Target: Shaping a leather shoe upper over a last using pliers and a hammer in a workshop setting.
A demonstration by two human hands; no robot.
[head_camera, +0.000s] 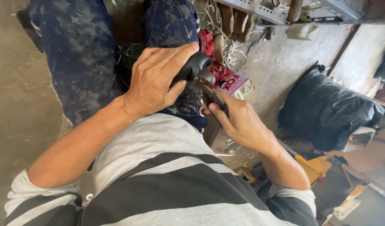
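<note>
A dusty concrete floor (16,104) runs under everything, littered with pale wood shavings (232,54) near a metal rack (259,10); a slumped black bag (326,111) of glossy plastic lies to the right. The person sits with knees drawn up in dark, paint-flecked trousers (75,50), so the lap serves as a bench. There a black shoe (194,67), smooth and leathery with a rounded end, is pinned by the left hand (157,81), fingers closed over its top, probably to keep it from turning. The right hand (238,121) is curled shut round a slim dark tool (215,98) (its tip is hidden against the shoe), held close for control. Just beyond lies a small red-and-white carton (232,81), and a striped grey shirt (167,180) fills the foreground.
</note>
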